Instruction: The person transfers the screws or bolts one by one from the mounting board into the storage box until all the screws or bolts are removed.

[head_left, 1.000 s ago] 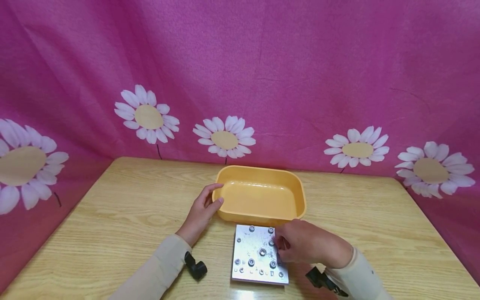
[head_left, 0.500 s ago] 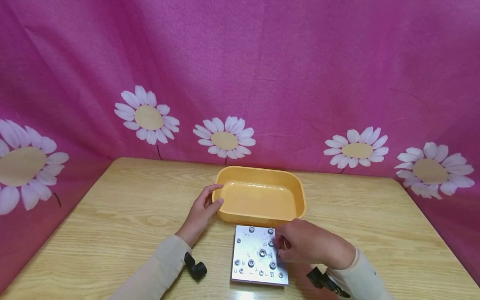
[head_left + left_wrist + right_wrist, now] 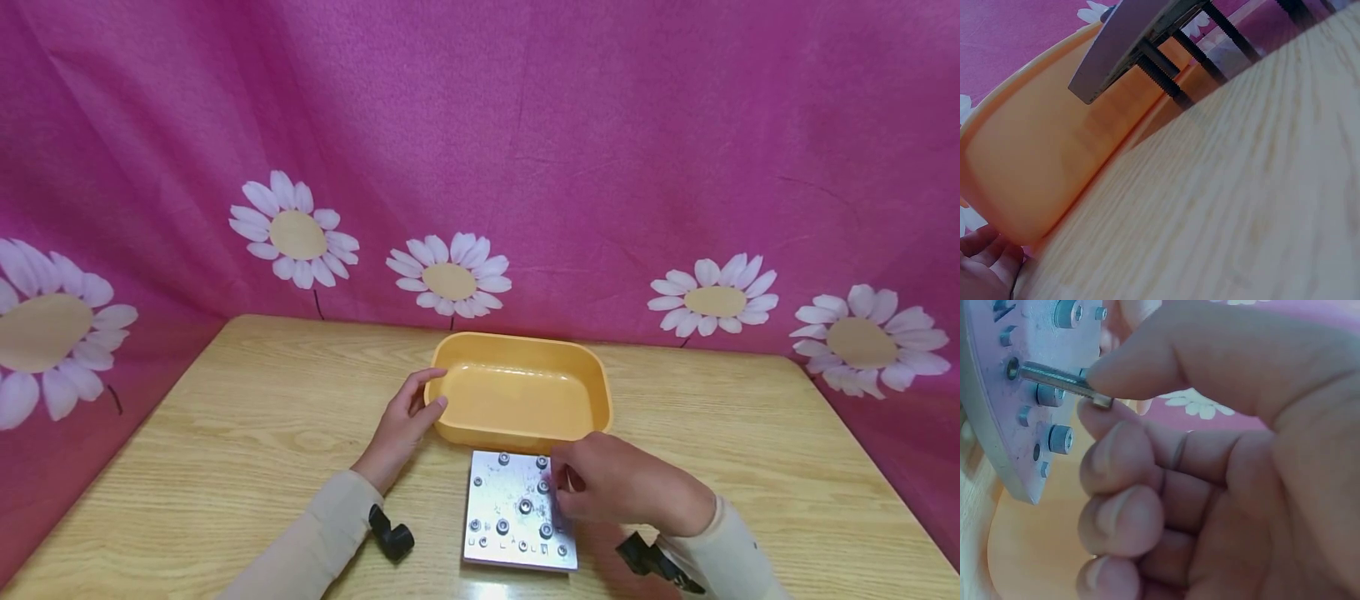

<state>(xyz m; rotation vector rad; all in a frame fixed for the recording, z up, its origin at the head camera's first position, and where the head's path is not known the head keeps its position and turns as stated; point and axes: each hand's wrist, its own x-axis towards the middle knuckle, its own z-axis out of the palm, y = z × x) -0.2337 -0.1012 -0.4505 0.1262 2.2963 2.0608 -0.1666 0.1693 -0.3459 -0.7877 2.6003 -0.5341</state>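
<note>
In the right wrist view my right hand [image 3: 1210,456] pinches a silvery bolt [image 3: 1057,379] between thumb and index finger, near its head. The bolt's far end points at a hole in the metal plate [image 3: 997,425], just outside it as far as I can tell. Seen from the head, the plate [image 3: 506,492] lies before me with several socket-head bolts [image 3: 526,506] in its top, and my right hand [image 3: 622,487] covers its right edge. My left hand [image 3: 397,429] grips the left end of a yellow bin [image 3: 517,431], thumb and fingers at its rim.
The bin stands just behind the plate. Threaded bolt shanks [image 3: 1194,53] stick out beneath the plate, which sits above the wooden table [image 3: 262,433]. A pink curtain [image 3: 570,167] with printed daisies hangs behind and at both sides.
My right hand has shifted slightly up and to the right in the head view. The left hand, the bin and the plate stay where they were.
</note>
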